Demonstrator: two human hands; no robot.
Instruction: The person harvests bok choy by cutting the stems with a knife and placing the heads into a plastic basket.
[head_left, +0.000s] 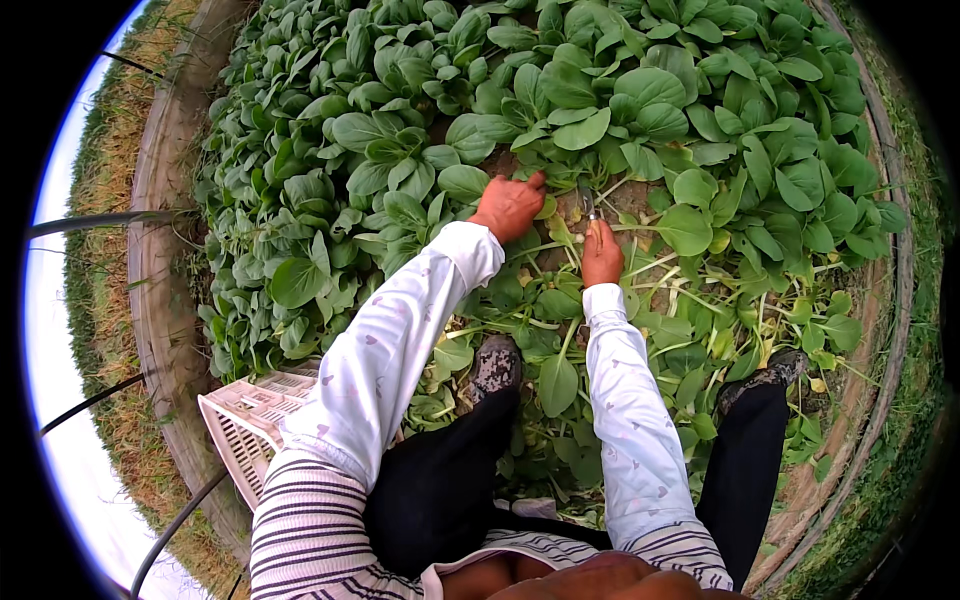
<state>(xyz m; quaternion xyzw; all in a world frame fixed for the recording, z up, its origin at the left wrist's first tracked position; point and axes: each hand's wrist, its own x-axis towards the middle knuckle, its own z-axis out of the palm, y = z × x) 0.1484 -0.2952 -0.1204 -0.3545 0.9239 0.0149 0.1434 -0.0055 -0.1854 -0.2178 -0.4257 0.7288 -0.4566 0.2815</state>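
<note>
My right hand (602, 255) is closed around the handle of a small knife (587, 201), whose metal blade points away from me toward the plant stems. To its left, my left hand (511, 207) is lowered among the leaves at the edge of the standing leafy greens (581, 120), which look like bok choy. Leaves and the back of that hand hide whether its fingers grip anything. Around both hands lie cut green leaves and pale stalks (558, 384), some of them yellowed, on brown soil (553, 259).
A light plastic crate (244, 420) with slatted sides stands at my left, partly behind my sleeve. My shoes (496, 367) rest among the loose leaves. Bare soil strips (161, 300) border the bed, with dark curved poles (101, 223) at left.
</note>
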